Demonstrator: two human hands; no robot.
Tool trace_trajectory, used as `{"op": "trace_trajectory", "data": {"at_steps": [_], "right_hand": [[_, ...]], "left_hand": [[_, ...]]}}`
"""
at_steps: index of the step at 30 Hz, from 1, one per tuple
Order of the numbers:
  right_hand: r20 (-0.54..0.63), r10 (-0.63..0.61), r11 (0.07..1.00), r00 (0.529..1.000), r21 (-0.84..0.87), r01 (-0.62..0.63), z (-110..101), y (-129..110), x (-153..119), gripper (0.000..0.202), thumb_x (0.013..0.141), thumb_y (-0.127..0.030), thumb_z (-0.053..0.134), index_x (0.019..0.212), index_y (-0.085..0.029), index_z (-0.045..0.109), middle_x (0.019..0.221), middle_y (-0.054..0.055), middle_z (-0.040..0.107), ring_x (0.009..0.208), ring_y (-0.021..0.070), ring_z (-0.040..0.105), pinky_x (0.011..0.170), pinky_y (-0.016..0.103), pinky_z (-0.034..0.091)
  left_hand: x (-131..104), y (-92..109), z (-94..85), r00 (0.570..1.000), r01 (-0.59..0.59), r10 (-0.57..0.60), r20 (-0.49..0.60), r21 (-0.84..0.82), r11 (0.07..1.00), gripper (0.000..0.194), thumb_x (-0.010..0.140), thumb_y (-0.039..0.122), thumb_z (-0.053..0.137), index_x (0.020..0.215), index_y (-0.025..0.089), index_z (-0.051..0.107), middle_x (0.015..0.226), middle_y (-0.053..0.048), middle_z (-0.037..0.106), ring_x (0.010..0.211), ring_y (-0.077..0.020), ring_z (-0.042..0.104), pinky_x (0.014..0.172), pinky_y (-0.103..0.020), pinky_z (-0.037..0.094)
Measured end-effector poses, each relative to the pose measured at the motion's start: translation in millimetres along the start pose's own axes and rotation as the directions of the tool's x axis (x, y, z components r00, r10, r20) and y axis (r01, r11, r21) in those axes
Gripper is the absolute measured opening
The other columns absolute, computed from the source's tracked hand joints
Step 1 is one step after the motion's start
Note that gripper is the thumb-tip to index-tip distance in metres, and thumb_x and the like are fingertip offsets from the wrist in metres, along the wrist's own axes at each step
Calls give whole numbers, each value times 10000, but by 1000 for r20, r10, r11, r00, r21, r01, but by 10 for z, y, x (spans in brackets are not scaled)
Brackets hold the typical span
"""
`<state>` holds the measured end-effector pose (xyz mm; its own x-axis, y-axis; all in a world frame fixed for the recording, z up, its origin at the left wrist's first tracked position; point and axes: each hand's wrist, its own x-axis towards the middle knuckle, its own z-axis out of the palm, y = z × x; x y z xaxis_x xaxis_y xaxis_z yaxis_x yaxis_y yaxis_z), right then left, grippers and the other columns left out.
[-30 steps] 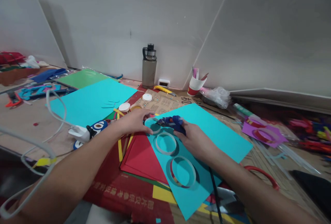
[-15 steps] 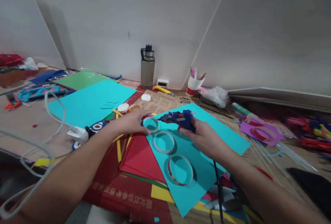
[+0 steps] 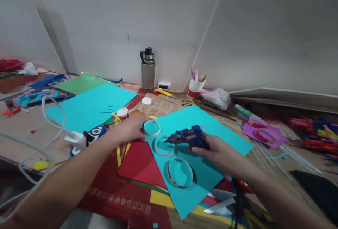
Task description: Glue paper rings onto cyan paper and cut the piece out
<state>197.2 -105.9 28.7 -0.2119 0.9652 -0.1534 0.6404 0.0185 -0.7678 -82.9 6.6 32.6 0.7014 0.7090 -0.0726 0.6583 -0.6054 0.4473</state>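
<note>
My right hand [image 3: 210,146] is wrapped round a blue glue gun [image 3: 188,137], its dark nozzle over the middle ring. Three white rings lie in a row on a turquoise sheet [image 3: 211,123]: a far ring [image 3: 159,128], a middle ring [image 3: 173,150] and a larger near ring [image 3: 191,178] with some red on its side. My left hand [image 3: 133,128] is beside the far ring at the sheet's left edge, fingers curved toward it. Its fingertips are partly hidden, and whether they press on the ring is unclear. Red sheets [image 3: 139,162] lie under the turquoise one.
Behind are a bottle [image 3: 148,75], a yellow cutter [image 3: 165,93] and a paper cup [image 3: 195,88] with pens. A white cable and plug [image 3: 75,138] lie left. Scissors blades [image 3: 220,202] are near the front. A purple sheet [image 3: 248,130] with rings is right.
My right hand has drawn the glue gun from the far ring back toward me and right, over the middle ring. My left hand remains beside the far ring. The view has shifted slightly.
</note>
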Motion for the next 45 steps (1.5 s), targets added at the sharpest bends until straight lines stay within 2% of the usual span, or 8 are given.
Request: {"op": "trace_trajectory", "data": {"at_steps": [4,10,14,19,24,31,39,45], "right_hand": [[-27,6,997,1000,-81,-8,46,43,26,352,841,-428,556,1076,-173,622,980,69,694,862,248,608,746,353,449],[-48,-36,995,998,-91,32,56,-1,-5,315,853,-389,552,1084,-185,619,1010,66,687,874,235,607,751,330,436],[-53,-43,996,998,-75,39,56,0,-7,337,845,-372,564,1120,-184,620,1042,70,686,891,239,609,761,333,436],[-51,-45,998,998,-37,44,61,41,20,389,824,-395,590,1144,-176,620,1065,76,683,913,245,605,777,340,442],[-31,-30,997,999,-70,28,29,4,-7,338,821,-409,590,1036,-152,638,981,77,694,851,235,604,730,329,447],[21,-99,994,995,-39,100,27,-43,-63,304,843,-366,568,1066,-177,649,1015,60,700,893,234,617,780,338,462],[30,-126,992,992,7,126,28,13,-30,339,831,-343,584,1122,-181,646,1080,63,697,954,261,625,812,364,465],[52,-124,992,991,30,123,-4,-14,-42,364,829,-344,586,1146,-173,635,1105,58,693,975,254,620,836,360,468]], "left_hand": [[61,-19,22,1000,-1,1,-11,15,1000,494,593,296,756,1071,218,660,1161,-46,670,1074,-279,596,852,-306,462],[110,-67,24,987,159,-151,-59,149,976,891,545,423,784,1348,170,492,1354,-124,549,1244,-341,482,993,-381,413],[83,-60,-10,992,121,-117,-37,171,978,824,599,354,740,1362,178,484,1342,-115,560,1219,-316,503,988,-362,412],[180,-118,-179,989,150,-150,1,92,984,574,767,194,487,1341,195,506,1184,-61,660,1042,-209,608,851,-273,461],[642,-39,-258,969,246,-247,20,37,968,327,794,231,489,1043,151,686,992,-66,721,876,-177,646,741,-231,466],[1183,286,-54,945,266,-282,168,110,958,248,654,386,709,724,151,678,725,-60,700,657,-183,621,607,-254,445],[1394,282,7,949,214,-252,188,205,955,349,417,399,834,584,181,617,609,-28,620,731,-248,590,656,-293,416],[1355,140,-36,969,140,-150,197,61,988,303,526,411,774,621,187,594,573,28,567,602,-143,511,588,-235,381]]}}
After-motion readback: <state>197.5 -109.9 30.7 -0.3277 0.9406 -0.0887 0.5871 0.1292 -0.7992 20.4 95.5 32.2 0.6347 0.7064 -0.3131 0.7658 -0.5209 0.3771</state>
